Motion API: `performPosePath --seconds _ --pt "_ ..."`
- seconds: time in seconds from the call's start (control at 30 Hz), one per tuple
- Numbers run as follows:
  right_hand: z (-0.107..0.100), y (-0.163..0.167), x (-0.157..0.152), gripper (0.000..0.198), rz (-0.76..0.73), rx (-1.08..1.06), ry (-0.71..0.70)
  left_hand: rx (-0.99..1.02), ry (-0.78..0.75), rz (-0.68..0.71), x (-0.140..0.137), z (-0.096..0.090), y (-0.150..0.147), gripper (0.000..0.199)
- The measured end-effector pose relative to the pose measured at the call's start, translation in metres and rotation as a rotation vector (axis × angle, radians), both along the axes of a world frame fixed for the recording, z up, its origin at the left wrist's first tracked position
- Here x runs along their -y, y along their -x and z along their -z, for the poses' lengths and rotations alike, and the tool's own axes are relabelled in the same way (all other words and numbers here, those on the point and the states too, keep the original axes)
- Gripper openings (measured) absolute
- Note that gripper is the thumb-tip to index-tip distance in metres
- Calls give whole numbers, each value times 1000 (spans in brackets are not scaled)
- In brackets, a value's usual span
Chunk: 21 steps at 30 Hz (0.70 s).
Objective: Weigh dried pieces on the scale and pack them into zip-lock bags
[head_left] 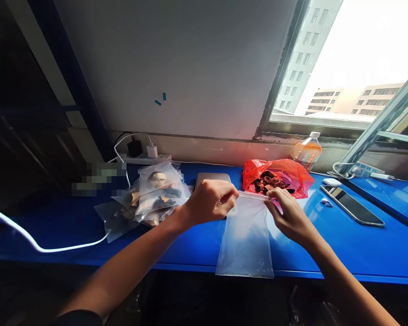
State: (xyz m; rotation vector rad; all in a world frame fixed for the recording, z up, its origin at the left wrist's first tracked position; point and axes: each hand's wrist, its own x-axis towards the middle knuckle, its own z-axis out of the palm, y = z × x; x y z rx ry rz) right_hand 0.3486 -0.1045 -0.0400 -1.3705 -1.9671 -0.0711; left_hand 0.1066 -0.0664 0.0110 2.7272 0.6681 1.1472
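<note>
red bag [302, 175] holds dark pieces [269, 182]; hands [209, 201] [289, 213] grip pouch [246, 244].

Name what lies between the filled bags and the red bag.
In the head view, a flat grey device, partly hidden by the left hand, lies between the filled bags and the red bag.

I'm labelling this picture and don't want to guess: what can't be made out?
Head view: much of the grey device, behind the left hand.
Head view: base of the bottle, behind the red bag.
Head view: a thing at left, blurred into blocks.
Head view: upper end of right arm, cut off by bottom edge.
</note>
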Motion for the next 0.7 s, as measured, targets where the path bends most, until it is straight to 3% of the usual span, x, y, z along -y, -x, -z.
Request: performPosePath --seconds 0.23,0.5,0.7 --pt "3 -10 19 17 26 -67 62 -1 121 8 -3 5 -6 22" --pt "11 -10 2 40 133 -345 215 -169 178 -39 -12 18 -1 18" --pt "12 -12 -2 41 258 -274 126 -317 117 -81 -9 24 -4 21"
